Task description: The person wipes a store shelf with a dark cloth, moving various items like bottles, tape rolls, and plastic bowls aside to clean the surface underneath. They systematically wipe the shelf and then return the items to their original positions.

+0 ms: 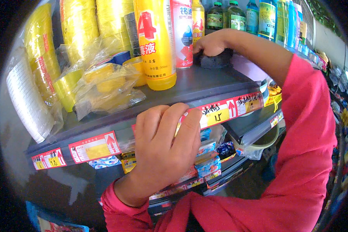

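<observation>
My left hand (pixel 168 142) lies against the front edge of a dark shelf (pixel 113 119), over the price-label strip. Its fingers are bent and their tips are partly hidden, so its grip on the edge is unclear. Farther back, my right hand (pixel 213 43) is closed on a dark cloth or pad (pixel 216 60), pressed to the shelf top. Just left of it stands a pink and white spray can (pixel 183 37). A yellow bottle of liquid (pixel 158 63) stands upright nearer the shelf's front, and a smaller yellow bottle (pixel 197 18) is behind the can.
Plastic-wrapped rolls of yellow tape (pixel 78 32) and loose tape rolls (pixel 104 76) fill the shelf's left side. Green-capped bottles (pixel 235 17) and blue ones (pixel 252 17) line the back right. Packaged goods (pixel 207 166) sit on a lower shelf, near a pale basin (pixel 274 136).
</observation>
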Demonstrator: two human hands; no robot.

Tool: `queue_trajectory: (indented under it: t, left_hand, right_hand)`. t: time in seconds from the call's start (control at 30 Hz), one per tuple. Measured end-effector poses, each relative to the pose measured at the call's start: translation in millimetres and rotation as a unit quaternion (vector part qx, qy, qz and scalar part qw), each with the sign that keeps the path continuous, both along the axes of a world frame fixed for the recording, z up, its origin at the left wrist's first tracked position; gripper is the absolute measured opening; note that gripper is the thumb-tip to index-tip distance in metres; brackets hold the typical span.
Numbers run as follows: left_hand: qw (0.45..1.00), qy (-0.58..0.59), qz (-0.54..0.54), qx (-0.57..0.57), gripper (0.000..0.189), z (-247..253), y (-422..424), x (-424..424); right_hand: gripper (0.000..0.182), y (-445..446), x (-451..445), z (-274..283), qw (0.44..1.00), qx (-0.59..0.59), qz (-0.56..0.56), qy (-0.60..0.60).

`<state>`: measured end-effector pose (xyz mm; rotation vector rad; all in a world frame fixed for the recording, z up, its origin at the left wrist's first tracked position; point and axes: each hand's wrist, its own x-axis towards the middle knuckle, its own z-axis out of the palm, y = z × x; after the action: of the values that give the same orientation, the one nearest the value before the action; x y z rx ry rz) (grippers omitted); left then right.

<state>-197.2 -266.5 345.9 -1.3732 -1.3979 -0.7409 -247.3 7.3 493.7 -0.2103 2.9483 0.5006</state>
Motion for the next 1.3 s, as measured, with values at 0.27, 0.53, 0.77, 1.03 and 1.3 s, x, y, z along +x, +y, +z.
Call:
queue_trajectory:
  t: [0.27, 0.53, 0.77, 1.03, 1.3]
  left_hand:
    - [0.999, 0.041, 0.015, 0.003, 0.031, -1, 1, -4]
    - [1.0, 0.023, 0.002, 0.004, 0.026, -2, 2, 0]
    - [0.999, 0.049, 0.011, 0.021, 0.03, -4, 3, -7]
    - [0.999, 0.024, -0.004, 0.023, 0.026, 0, 2, -2]
    - [1.0, -0.004, 0.012, -0.001, 0.023, 2, 1, 5]
  right_hand:
    - [0.04, -3, -4, 22, 0.978, 0.12, -0.16, 0.06]
    - [0.038, 64, -64, -31, 0.991, -0.023, -0.046, 0.124]
    - [0.038, 16, -9, -22, 0.994, -0.094, 0.003, 0.059]
    - [0.037, -35, 85, -2, 0.987, -0.161, -0.012, 0.017]
    - [0.034, -43, 66, -18, 0.966, -0.181, 0.139, 0.12]
